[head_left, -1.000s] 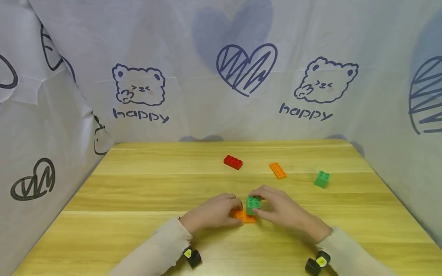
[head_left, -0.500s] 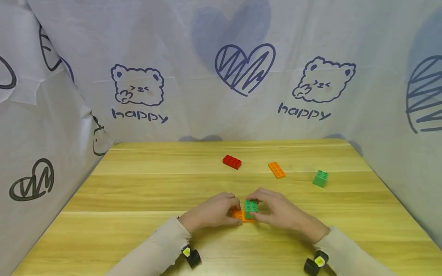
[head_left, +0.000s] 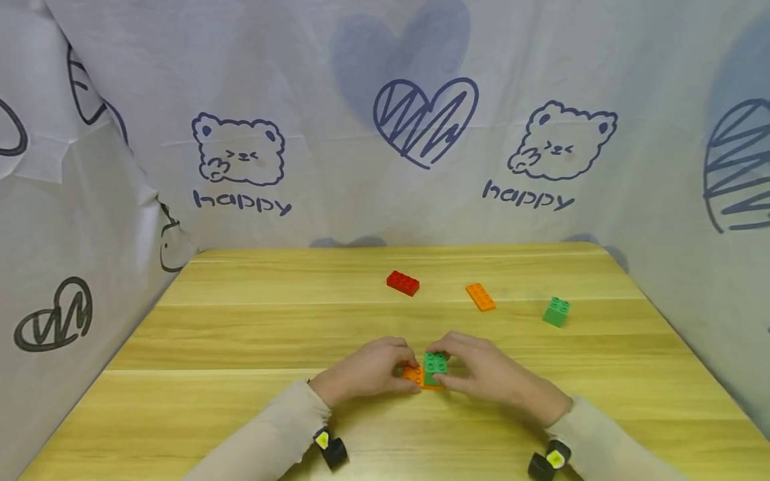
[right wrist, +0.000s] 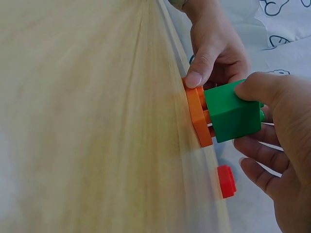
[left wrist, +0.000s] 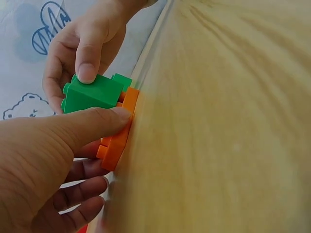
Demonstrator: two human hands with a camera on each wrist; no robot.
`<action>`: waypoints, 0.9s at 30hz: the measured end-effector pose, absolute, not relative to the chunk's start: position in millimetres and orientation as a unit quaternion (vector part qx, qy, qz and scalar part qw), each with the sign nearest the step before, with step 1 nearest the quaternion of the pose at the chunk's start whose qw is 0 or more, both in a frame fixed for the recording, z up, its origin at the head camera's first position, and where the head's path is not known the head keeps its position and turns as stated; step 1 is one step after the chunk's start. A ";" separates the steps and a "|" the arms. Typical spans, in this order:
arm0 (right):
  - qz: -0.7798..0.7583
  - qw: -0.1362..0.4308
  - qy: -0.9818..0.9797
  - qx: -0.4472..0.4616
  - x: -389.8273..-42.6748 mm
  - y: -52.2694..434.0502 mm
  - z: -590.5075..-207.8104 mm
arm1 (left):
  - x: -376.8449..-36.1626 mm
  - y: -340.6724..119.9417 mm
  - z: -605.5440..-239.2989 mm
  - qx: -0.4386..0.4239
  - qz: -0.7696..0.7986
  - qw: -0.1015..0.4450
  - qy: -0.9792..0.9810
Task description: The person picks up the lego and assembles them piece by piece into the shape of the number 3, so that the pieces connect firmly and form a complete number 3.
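My left hand pinches the left end of a flat orange building brick on the table, thumb along its near edge. With thumb and fingers my right hand grips a square green building block over the orange brick's right half. Orange studs show in a narrow gap beneath the green block in the right wrist view; it looks slightly tilted against the orange brick. From the left wrist view, the left thumb presses the orange brick's side. The fingers partly hide both pieces.
Farther back on the wooden table lie a red brick, a second flat orange brick and, at the right, another green block. A white printed cloth hangs behind the table and along its sides.
The right hand has brought the green block slightly left and down toward the orange brick's right half. The left hand keeps its hold on the orange brick.
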State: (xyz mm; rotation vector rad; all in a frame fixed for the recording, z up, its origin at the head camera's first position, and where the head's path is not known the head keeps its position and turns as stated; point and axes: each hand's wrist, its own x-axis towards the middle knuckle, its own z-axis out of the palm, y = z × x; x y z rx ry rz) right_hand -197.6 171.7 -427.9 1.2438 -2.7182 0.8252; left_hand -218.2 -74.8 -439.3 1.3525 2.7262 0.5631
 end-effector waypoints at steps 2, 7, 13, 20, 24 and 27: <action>0.259 0.028 -0.875 0.407 -197.3 171.7 -427.4 | -217.6 -74.1 -438.5 0.436 0.179 0.025 0.882; 0.247 0.044 -0.871 0.421 -197.1 170.7 -427.2 | -216.3 -73.1 -436.2 0.434 0.180 0.029 0.882; 0.251 0.052 -0.869 0.424 -197.1 169.3 -429.1 | -216.4 -72.9 -436.8 0.430 0.181 0.030 0.884; 0.294 0.027 -0.866 0.404 -197.7 167.5 -432.1 | -216.1 -74.9 -431.7 0.423 0.170 0.044 0.889; 0.299 0.015 -0.876 0.379 -195.3 167.7 -432.5 | -215.5 -76.7 -428.1 0.433 0.146 0.046 0.888; 0.303 0.007 -0.881 0.365 -193.1 170.1 -433.4 | -214.9 -78.0 -425.3 0.446 0.126 0.044 0.885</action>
